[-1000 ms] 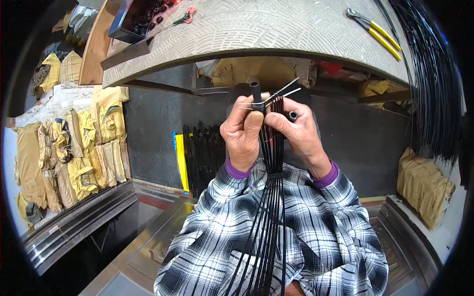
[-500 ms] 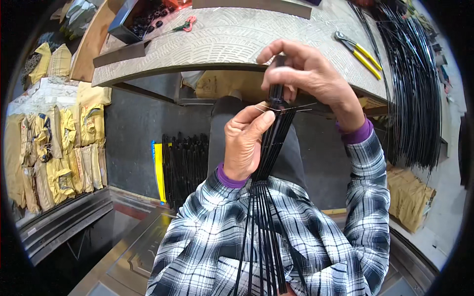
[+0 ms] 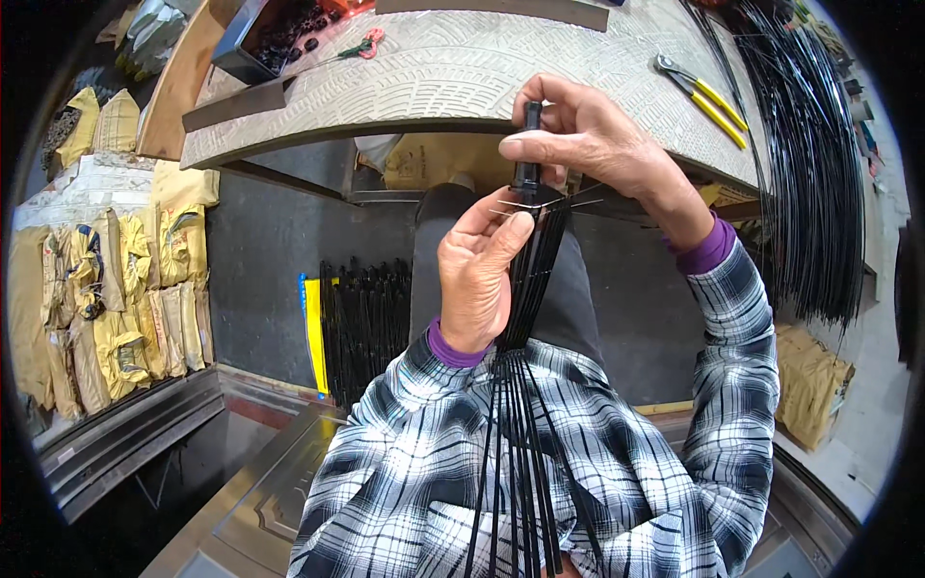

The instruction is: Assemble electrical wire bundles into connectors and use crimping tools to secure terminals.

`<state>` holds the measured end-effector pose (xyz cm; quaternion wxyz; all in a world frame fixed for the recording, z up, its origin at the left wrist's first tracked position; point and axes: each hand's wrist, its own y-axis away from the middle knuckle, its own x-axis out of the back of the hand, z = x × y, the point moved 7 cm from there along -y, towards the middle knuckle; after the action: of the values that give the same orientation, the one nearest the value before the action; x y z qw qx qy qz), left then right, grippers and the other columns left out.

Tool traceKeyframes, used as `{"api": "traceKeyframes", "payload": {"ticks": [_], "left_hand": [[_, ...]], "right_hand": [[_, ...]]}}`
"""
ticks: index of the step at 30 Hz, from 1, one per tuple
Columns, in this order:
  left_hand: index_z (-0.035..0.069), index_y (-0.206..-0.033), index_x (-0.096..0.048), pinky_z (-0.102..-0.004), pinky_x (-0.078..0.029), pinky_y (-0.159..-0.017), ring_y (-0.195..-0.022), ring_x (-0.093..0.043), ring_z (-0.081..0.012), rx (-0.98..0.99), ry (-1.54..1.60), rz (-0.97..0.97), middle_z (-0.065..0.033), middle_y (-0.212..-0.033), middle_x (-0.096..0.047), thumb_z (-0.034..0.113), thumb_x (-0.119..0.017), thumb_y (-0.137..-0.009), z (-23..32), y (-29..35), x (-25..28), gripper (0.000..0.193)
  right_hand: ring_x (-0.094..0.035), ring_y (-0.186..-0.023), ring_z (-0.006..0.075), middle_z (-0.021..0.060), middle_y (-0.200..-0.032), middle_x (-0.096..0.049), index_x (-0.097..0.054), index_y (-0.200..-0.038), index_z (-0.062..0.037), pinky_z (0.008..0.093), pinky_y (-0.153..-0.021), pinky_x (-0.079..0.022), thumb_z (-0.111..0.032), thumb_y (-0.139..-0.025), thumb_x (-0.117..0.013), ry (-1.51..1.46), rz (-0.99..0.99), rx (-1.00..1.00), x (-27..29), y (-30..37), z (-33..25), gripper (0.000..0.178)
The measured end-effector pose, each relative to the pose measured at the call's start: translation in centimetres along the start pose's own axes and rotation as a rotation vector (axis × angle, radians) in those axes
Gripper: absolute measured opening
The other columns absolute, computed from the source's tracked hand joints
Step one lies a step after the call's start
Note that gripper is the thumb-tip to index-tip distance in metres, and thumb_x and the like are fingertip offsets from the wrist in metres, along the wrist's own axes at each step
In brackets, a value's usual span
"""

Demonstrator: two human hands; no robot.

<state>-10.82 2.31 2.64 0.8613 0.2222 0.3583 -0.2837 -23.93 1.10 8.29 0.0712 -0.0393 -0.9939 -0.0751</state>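
Observation:
A black umbrella frame [image 3: 540, 279], a bundle of thin dark ribs, runs from my lap up toward the table edge. My left hand [image 3: 479, 273] pinches it near the upper end of the ribs, thumb in front. Fine wire ends [image 3: 578, 202] stick out to both sides there, just above my left thumb. At the top, a black tube [image 3: 527, 173] rises out of the ribs. The fingers of my right hand [image 3: 599, 140] curl round this tube, with the thumb across its front. The lower ribs [image 3: 520, 453] fan out over my plaid shirt.
Ahead stands a patterned table [image 3: 424, 77] with yellow-handled pliers [image 3: 708, 104], red-handled scissors [image 3: 364, 45] and a box of black parts [image 3: 279, 43]. Long black rods [image 3: 805, 183] hang over its right end. More black frames [image 3: 366, 323] stand left of my legs; wrapped packages [image 3: 116, 299] fill the far left.
The upper end of the frame has tipped slightly left. My right hand has shifted its fingers on the tube, the thumb moving left, and more of the tube's top shows.

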Motion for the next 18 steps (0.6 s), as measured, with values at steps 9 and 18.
{"api": "traceKeyframes", "payload": {"ticks": [9, 18], "left_hand": [[-0.006, -0.109, -0.053, -0.0204, -0.048, -0.077, -0.083, -0.059, -0.0101, -0.047, 0.008, 0.011, -0.0097, -0.096, -0.062, -0.001, -0.060, -0.080, 0.2, 0.0, 0.4, 0.030], [-0.006, -0.110, -0.052, -0.0197, -0.049, -0.074, -0.081, -0.059, -0.0098, -0.010, 0.037, 0.025, -0.0085, -0.093, -0.061, -0.002, -0.060, -0.080, 0.1, 0.1, 0.1, 0.031]], "right_hand": [[-0.056, -0.065, 0.0057, 0.0022, -0.076, -0.060, -0.049, -0.105, -0.0035, 0.0179, -0.058, -0.045, -0.014, -0.080, -0.064, -0.057, -0.123, 0.063, -0.2, 0.0, 0.0, 0.031], [-0.059, -0.089, 0.0136, 0.0100, -0.098, -0.060, -0.043, -0.121, -0.0025, 0.0267, -0.079, -0.049, -0.010, -0.082, -0.061, -0.101, -0.182, 0.211, -0.4, 0.9, -1.0, 0.044]]}}
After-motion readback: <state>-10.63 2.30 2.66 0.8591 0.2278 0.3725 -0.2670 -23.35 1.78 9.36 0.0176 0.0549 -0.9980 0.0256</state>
